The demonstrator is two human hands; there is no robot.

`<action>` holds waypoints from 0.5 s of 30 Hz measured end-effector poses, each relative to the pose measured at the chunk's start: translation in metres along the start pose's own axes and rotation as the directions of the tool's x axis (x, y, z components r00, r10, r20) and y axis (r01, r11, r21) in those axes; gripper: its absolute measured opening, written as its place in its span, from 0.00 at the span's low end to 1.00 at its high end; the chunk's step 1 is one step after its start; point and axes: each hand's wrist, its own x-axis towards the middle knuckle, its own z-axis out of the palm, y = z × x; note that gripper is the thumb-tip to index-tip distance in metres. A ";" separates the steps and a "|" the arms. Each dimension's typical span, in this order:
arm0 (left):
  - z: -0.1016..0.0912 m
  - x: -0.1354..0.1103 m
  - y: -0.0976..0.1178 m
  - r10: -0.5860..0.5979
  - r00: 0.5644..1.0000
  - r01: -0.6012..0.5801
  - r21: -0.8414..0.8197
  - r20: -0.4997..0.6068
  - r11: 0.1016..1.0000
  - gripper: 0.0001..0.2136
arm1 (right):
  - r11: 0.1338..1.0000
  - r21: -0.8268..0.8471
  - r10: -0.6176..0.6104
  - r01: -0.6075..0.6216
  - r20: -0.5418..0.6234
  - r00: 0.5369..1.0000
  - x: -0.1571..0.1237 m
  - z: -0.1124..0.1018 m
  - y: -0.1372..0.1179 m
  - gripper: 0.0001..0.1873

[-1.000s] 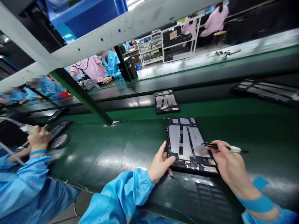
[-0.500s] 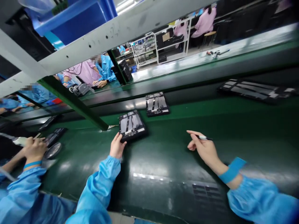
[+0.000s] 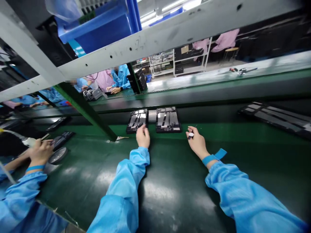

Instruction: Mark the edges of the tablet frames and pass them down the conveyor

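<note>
An opened tablet with grey battery panels and dark strips lies at the back of the bench, on the dark belt. My left hand grips its near right corner, fingertips over the edge. Just right of it lies a second opened tablet, a narrow gap between them. My right hand, to the right of the second tablet and apart from it, is closed round a slim black pen-like tool with a white band. The exact kind of tool is unclear.
A co-worker's hand works at far left beside a dark device and a round dish. A green post rises left of my left hand. Overhead runs a white beam. More opened devices lie at right.
My left hand has carried its tablet away from me and rightward, onto the belt beside the other tablet. My right hand has moved closer to the tablets with its tool. The view has shifted.
</note>
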 end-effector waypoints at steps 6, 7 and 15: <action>0.037 -0.029 0.023 0.050 0.974 -0.085 0.151 0.222 0.985 0.17 | 0.994 0.107 -0.006 0.001 0.047 0.999 0.024 0.030 -0.007 0.21; 0.037 -0.032 0.026 0.046 0.972 -0.085 0.162 0.231 0.983 0.17 | 0.990 0.139 0.006 -0.010 0.032 0.999 0.023 0.027 -0.006 0.21; -0.002 -0.094 0.046 0.036 0.846 -0.138 0.154 0.532 0.978 0.18 | 0.951 0.299 0.070 -0.078 0.039 0.997 -0.039 -0.055 0.012 0.29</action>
